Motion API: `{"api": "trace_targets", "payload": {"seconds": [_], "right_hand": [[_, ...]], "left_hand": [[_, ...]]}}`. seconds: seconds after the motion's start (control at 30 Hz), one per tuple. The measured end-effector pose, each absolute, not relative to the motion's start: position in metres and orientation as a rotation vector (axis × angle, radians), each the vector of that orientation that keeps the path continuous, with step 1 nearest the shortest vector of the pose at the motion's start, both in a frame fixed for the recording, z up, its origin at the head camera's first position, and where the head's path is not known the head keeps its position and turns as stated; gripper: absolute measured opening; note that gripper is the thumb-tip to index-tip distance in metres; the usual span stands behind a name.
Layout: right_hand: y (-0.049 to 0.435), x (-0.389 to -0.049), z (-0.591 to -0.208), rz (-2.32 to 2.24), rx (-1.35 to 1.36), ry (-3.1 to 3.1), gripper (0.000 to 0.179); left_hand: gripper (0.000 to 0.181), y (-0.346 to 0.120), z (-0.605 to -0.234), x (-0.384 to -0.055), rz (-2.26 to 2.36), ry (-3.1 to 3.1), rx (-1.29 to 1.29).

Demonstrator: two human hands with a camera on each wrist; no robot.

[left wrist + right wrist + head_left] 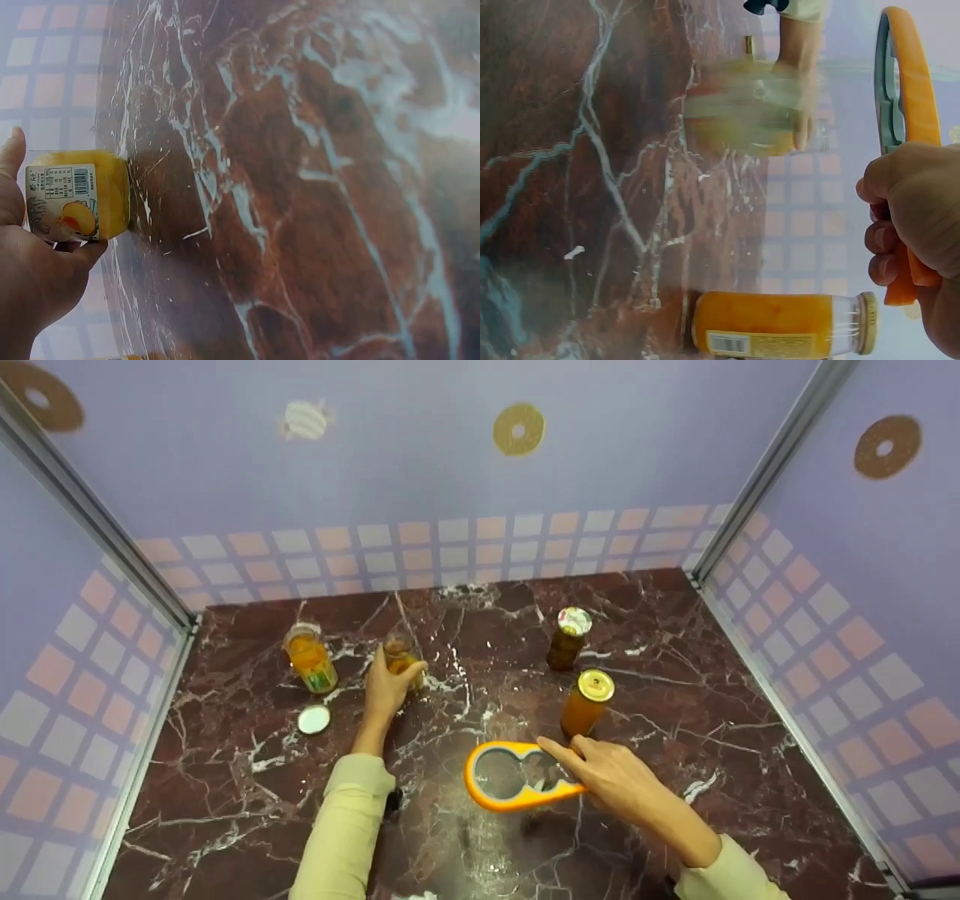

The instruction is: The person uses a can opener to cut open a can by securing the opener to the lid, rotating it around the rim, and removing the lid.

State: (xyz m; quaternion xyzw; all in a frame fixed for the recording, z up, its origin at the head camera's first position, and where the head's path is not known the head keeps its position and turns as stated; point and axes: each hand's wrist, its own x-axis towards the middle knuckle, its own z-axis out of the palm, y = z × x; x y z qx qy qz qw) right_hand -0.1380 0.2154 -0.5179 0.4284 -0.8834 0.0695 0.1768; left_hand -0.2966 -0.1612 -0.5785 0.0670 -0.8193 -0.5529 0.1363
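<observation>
My left hand [385,690] grips a small glass jar of yellow fruit [403,661] at the back left of the table. The left wrist view shows its label [64,199] with a peach picture, thumb and fingers on opposite sides. The hand covers part of the jar. My right hand [619,776] holds an orange jar opener [536,797] with grey-lined round openings, raised over the table's front middle. Just behind that hand stands an orange jar with a gold lid [585,709]; the opener is apart from it.
A jar of orange fruit [309,660] stands at the left, a loose white lid [313,719] lying in front of it. Farther back on the right is a dark jar with a patterned lid [568,641]. Panel walls [450,472] border the marbled table [480,682].
</observation>
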Motion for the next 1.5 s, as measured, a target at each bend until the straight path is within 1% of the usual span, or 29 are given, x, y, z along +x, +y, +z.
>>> {"api": "trace_targets", "payload": {"seconds": [0.13,0.37,0.7,0.87,1.0,1.13,1.37,1.5], "right_hand": [[0.217,-0.14,-0.523,0.201,1.178,-2.54,0.103],[0.217,-0.14,-0.534,0.228,1.161,-2.631,0.097],[0.221,-0.137,-0.539,0.261,1.123,-2.593,0.103],[0.223,-0.135,-0.537,0.262,1.087,-2.629,0.104],[0.225,-0.134,-0.536,0.259,1.055,-2.653,0.104],[0.227,-0.134,-0.536,0.269,1.044,-2.652,0.101],[0.233,-0.131,-0.537,0.297,0.999,-2.66,0.088],[0.234,-0.13,-0.536,0.278,0.977,-2.68,0.091]], "left_hand": [[0.06,-0.162,-0.572,-0.304,-1.562,-2.386,0.177],[0.061,-0.17,-0.567,-0.313,-1.443,-2.436,0.292],[0.071,-0.186,-0.567,-0.317,-1.354,-2.446,0.512],[0.08,-0.192,-0.566,-0.321,-1.353,-2.436,0.637],[0.086,-0.196,-0.565,-0.323,-1.377,-2.457,0.66],[0.092,-0.198,-0.563,-0.319,-1.391,-2.495,0.646],[0.108,-0.183,-0.554,-0.306,-1.437,-2.514,0.603],[0.109,-0.168,-0.547,-0.292,-1.424,-2.484,0.602]]}}
